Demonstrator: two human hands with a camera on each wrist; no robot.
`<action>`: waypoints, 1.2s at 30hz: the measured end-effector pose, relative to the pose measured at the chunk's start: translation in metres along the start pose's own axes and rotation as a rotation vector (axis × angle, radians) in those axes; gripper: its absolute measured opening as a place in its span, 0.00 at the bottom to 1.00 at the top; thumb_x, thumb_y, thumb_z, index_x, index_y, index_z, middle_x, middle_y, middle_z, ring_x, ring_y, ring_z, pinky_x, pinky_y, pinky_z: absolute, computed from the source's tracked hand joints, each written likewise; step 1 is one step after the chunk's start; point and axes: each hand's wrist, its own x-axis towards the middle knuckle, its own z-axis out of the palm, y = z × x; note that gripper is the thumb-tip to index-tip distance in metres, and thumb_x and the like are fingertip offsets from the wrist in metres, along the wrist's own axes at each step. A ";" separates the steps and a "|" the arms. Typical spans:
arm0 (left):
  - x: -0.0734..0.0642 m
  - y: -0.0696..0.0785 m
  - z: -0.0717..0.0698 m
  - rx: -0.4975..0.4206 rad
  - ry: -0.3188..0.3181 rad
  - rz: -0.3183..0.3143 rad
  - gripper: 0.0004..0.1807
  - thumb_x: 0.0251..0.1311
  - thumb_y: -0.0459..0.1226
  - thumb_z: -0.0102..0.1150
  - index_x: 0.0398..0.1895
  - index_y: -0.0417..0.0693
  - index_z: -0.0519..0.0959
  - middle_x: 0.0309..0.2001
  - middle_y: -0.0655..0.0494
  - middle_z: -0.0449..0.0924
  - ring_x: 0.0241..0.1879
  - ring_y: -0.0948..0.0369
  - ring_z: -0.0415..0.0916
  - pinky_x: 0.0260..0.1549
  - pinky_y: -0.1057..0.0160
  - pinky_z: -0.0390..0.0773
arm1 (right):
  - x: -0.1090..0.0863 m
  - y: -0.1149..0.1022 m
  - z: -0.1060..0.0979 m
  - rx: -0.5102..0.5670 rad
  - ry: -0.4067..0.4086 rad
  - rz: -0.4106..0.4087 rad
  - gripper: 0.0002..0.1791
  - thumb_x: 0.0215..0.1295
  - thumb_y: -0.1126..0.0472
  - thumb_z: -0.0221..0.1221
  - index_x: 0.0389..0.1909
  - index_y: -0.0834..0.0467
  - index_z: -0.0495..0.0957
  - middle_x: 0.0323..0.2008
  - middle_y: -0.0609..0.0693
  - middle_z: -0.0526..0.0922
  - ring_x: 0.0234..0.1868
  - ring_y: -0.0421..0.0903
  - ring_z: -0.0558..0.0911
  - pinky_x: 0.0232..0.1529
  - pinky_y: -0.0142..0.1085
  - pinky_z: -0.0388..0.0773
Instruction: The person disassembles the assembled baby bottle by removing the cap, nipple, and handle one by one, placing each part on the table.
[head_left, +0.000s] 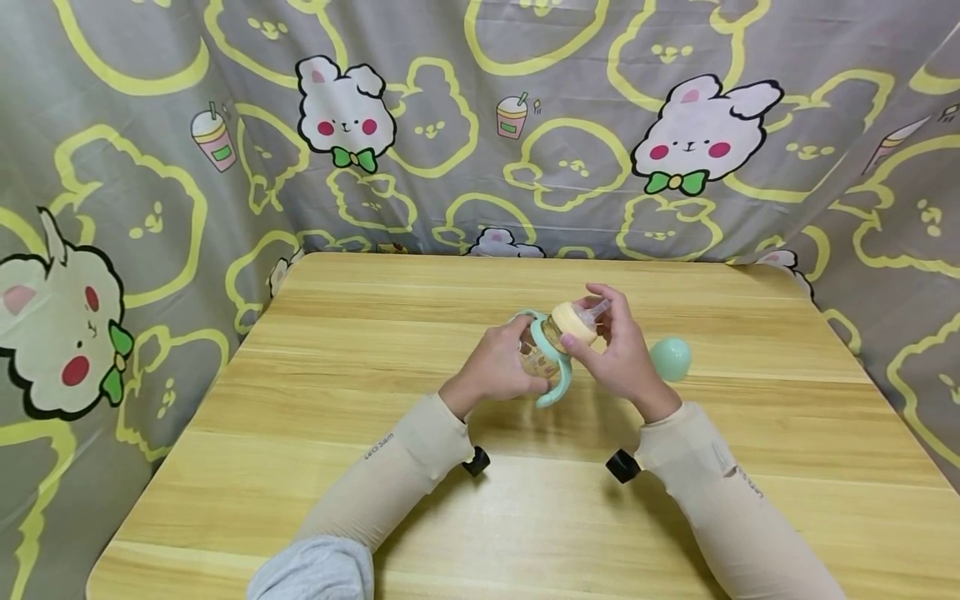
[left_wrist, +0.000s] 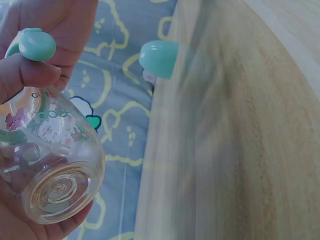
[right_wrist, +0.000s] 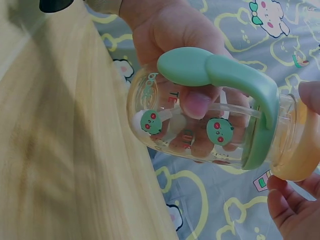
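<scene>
"Clear, amber-tinted baby bottle with printed cartoon faces (head_left: 537,362): where is it?"

"Above the pale wood-grain table (head_left: 337,321), tilted, its slim translucent spout (head_left: 602,307) aiming toward two o'clock in the head view."

"And the hands?"

"The left hand (head_left: 495,367) wraps the bottle's body, thumb and fingers curled round it. The right hand (head_left: 618,354) pinches the round cream collar (head_left: 572,323) at the neck, thumb on its near side."

"How should that grip be worked?"

"I judge it a twisting job, though I cannot tell which way. Hold the body firm, turn the collar evenly by its rim, and spare the spout any pressure."

"What might snag?"

"Perhaps the mint-green, two-handled ring (right_wrist: 241,75) below the collar; knuckles could catch there. A crooked turn might cross the threads, so line up collar and neck."

"And that glossy mint-green dome-shaped cap (head_left: 671,359)?"

"It rests on the table at three o'clock from the bottle, just beside the right hand."
</scene>
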 end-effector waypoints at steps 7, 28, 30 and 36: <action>0.000 0.001 0.000 0.006 -0.002 0.006 0.42 0.35 0.44 0.73 0.60 0.45 0.68 0.42 0.56 0.78 0.41 0.60 0.76 0.38 0.66 0.77 | 0.001 -0.004 -0.003 0.000 0.006 -0.013 0.38 0.58 0.70 0.62 0.68 0.65 0.55 0.53 0.61 0.73 0.40 0.45 0.73 0.40 0.31 0.69; 0.001 0.000 0.002 0.003 0.000 -0.001 0.41 0.34 0.44 0.73 0.58 0.46 0.69 0.42 0.57 0.79 0.41 0.60 0.77 0.37 0.66 0.77 | 0.010 -0.009 -0.011 -0.017 0.007 -0.043 0.39 0.58 0.68 0.63 0.68 0.63 0.56 0.53 0.60 0.72 0.40 0.44 0.74 0.42 0.30 0.69; 0.001 0.000 0.002 0.004 -0.005 -0.003 0.41 0.34 0.44 0.73 0.58 0.46 0.69 0.42 0.57 0.79 0.41 0.61 0.77 0.37 0.66 0.77 | 0.010 -0.010 -0.012 -0.019 0.008 -0.042 0.39 0.58 0.68 0.63 0.68 0.62 0.56 0.53 0.60 0.72 0.40 0.43 0.74 0.42 0.30 0.69; 0.001 0.001 0.002 0.007 -0.007 -0.012 0.41 0.34 0.44 0.73 0.58 0.46 0.69 0.41 0.57 0.78 0.41 0.61 0.76 0.37 0.66 0.77 | 0.012 -0.011 -0.013 -0.022 0.008 -0.041 0.39 0.57 0.70 0.64 0.68 0.63 0.56 0.54 0.60 0.72 0.40 0.43 0.74 0.41 0.30 0.69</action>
